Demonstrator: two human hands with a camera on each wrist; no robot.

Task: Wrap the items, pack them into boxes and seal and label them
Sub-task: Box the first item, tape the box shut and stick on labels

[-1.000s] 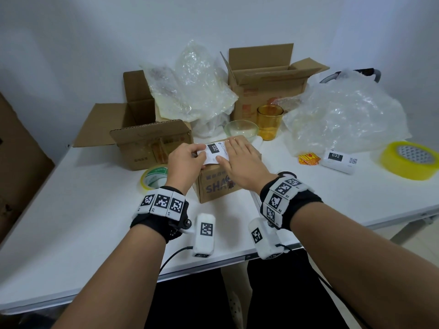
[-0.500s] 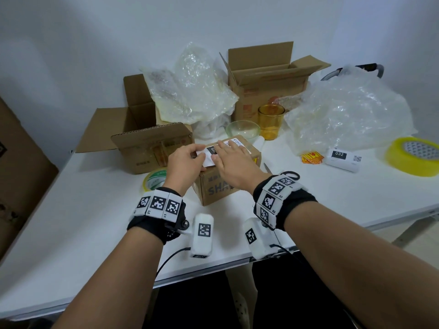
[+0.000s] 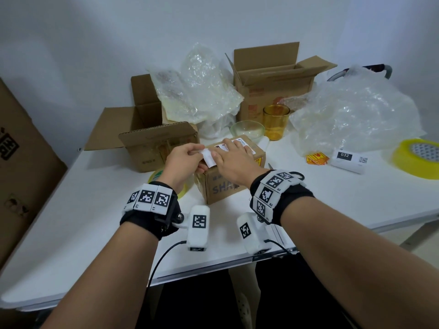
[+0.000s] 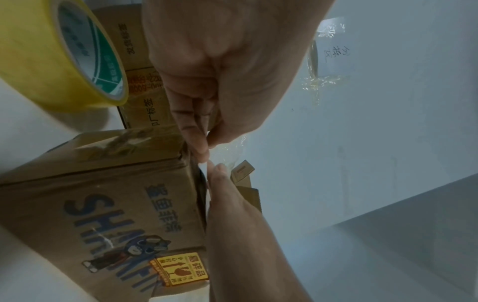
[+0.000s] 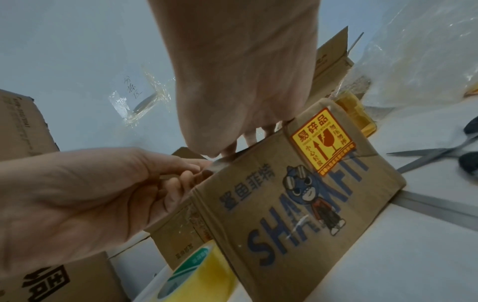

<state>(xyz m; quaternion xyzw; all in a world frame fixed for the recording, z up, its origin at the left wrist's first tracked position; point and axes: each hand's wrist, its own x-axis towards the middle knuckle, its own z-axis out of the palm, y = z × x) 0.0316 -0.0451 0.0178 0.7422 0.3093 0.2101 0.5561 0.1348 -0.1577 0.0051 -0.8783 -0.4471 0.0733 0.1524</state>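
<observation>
A small sealed brown box [image 3: 225, 186] printed "SHA" stands on the white table [image 3: 83, 222], with a printed shipping label [image 3: 241, 143] lying on its top. My right hand [image 3: 234, 160] rests flat on the label, fingers straight. At the box's near-left corner my left hand [image 3: 187, 157] pinches the label's loose white end [image 3: 208, 157] between thumb and fingers. The left wrist view shows that pinch, left hand [image 4: 207, 143], beside the box [image 4: 103, 204]. A yellow fragile sticker [image 5: 323, 143] is on the box's side.
A yellow tape roll [image 3: 166, 179] lies left of the box, scissors [image 5: 439, 155] to its right. Behind are two open cartons [image 3: 152, 143] [image 3: 273, 84], bubble wrap [image 3: 356, 110], a glass bowl [image 3: 247, 130] and an amber cup [image 3: 275, 122]. Right: a white device [image 3: 348, 159], another tape roll [image 3: 418, 157].
My right hand has slid left across the label on the box top. My left hand has drawn the label's white end out past the box's near-left corner.
</observation>
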